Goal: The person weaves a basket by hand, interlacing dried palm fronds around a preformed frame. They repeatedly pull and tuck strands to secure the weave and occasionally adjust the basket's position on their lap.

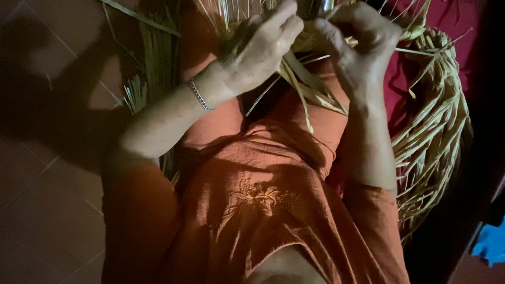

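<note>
the woven straw piece is seen at the top edge of the view, over the lap, directly between the two hands, so neither hand is clearly nearer; both are touching it. its loose strands are fanned downward and toward the person's right-hand side of the lap, their long axis running roughly from the top edge toward the waist.

the left hand is curled nearly closed, fingers folded over the top of the weave, with strands apparently pinched under the fingertips. the exact strand held cannot be told, since the grip is cut off by the frame edge. a thin metal bracelet is worn at that wrist.

the right hand is likewise bent into a loose fist, knuckles raised, thumb and fingers pressed onto the braided edge just beside the left hand's fingers; a narrow strand is seen passing out under it toward the right.

a large bundle of pale straw is draped along the right edge of the lap, over a dark red cloth. more straw is laid on the tiled floor by the left forearm. an orange embroidered garment covers the lap. a blue object is partly seen at the lower right corner.
</note>
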